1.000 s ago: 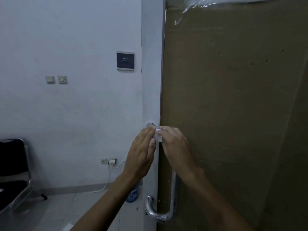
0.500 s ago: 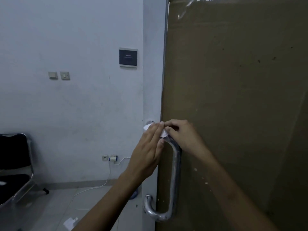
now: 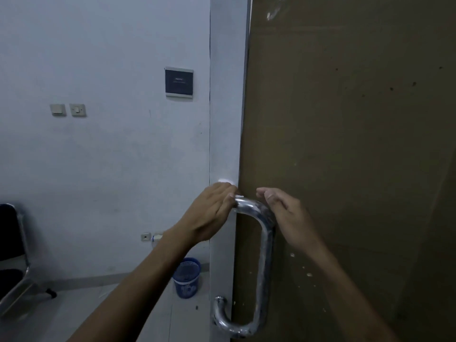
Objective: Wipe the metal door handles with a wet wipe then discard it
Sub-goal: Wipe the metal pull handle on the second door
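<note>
A chrome D-shaped door handle point(image 3: 265, 255) is fixed along the edge of a door covered with brown cardboard point(image 3: 345, 144). My left hand point(image 3: 212, 213) curls round the top end of the handle. It pinches a white wet wipe point(image 3: 240, 196), of which only a small edge shows past the fingers. My right hand point(image 3: 283, 213) hovers just right of the handle's upper bend, fingers loosely curled and holding nothing. The handle's lower bend curves left to its mount point(image 3: 219, 301).
A blue mesh waste basket point(image 3: 186, 277) stands on the floor by the wall, left of the door frame point(image 3: 224, 119). A black chair point(image 3: 9, 255) sits at the far left. A wall socket with a plug point(image 3: 148, 236), two switches point(image 3: 67, 110) and a dark panel point(image 3: 179, 82) are on the wall.
Both hands were together on the wipe at the handle's top. My right hand has let go and moved right. My left hand keeps the wipe on the top end.
</note>
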### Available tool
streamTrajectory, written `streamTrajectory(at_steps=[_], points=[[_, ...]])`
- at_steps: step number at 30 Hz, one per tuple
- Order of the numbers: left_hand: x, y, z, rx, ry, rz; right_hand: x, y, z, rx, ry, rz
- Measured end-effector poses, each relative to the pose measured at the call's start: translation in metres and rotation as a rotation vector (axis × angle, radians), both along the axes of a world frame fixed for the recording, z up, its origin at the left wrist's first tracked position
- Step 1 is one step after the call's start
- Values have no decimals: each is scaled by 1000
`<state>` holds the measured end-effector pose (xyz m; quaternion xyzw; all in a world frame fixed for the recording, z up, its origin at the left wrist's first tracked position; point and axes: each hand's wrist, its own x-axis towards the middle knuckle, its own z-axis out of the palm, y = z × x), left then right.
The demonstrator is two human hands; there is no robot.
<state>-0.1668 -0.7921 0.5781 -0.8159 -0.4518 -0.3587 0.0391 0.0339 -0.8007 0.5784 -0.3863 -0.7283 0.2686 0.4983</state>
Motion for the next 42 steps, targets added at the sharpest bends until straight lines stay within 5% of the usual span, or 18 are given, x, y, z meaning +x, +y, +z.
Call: streamTrajectory(at_steps=[8, 12, 19, 22, 32, 42], points=[[58, -34, -18, 300, 532, 227, -11, 6, -6, -30, 385, -61], [33, -27, -37, 420, 473, 136, -11, 5, -10, -32, 369, -65], [-14, -2, -23, 157, -97, -123, -16, -3, -18, -28, 371, -109], [-2, -4, -4, 105, 33, -91, -11, -6, -21, -22, 404, -142], [62, -22, -3, 386, 733, 93, -6, -5, -21, -54, 555, -217], [6, 0, -27, 526, 629, -1, 6, -3, -26, -87, 569, -168]])
